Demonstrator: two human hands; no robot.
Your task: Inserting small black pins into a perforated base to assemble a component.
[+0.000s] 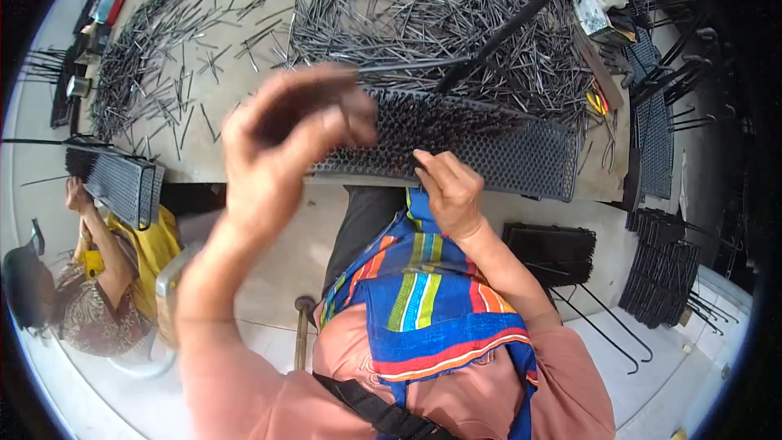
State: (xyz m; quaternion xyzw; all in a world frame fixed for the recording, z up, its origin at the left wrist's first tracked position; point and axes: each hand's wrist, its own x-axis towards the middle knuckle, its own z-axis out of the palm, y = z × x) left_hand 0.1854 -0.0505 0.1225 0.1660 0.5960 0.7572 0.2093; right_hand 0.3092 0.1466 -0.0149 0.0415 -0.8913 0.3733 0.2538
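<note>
A black perforated metal rack [529, 155] lies along the near edge of the table. Dark thin pins [407, 118] stand packed in its left and middle holes, while the holes toward its right end show bare. Over the rack's left part is my left hand [297, 126], raised and smeared by motion, its fingers curled toward the thumb; what lies between them cannot be made out. Down at the rack's front edge, my right hand [452, 191] has thumb and forefinger pinched together near the pins. Anything in that pinch is too small and dark to name.
Loose dark metal rods [358, 16] lie heaped across the table [244, 73]. A black bar [521, 24] slants above the rack. Pliers [599, 102] lie at the right. Pin-filled racks [550, 253] with hooked rods stand at lower right. At left, another person [106, 277] handles a similar rack [122, 183].
</note>
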